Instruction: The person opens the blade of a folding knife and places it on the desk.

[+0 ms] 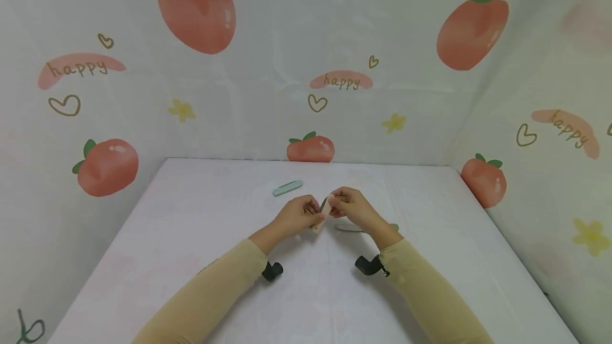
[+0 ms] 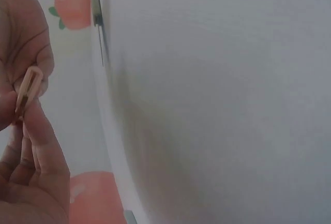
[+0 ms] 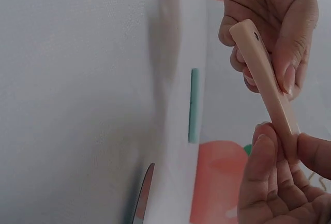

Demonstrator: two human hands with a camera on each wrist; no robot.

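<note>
Both hands meet over the middle of the table on a folding knife with a pink handle (image 3: 266, 81). My left hand (image 1: 297, 216) grips the handle's lower part, its thumb lying along the side. At the upper end, my right hand (image 1: 351, 207) pinches the handle between thumb and fingers. A dark blade (image 1: 323, 204) shows between the hands, angled out beside the handle in the head view. Beneath the right wrist lies a knife with its blade (image 1: 349, 228) out and a green handle (image 1: 394, 226).
Beyond the left hand, a mint-green folded knife (image 1: 288, 188) rests on the white-covered table (image 1: 215, 200). A printed cloth wall (image 1: 268, 94) stands behind the table and along its sides. Black wrist cameras sit below each forearm.
</note>
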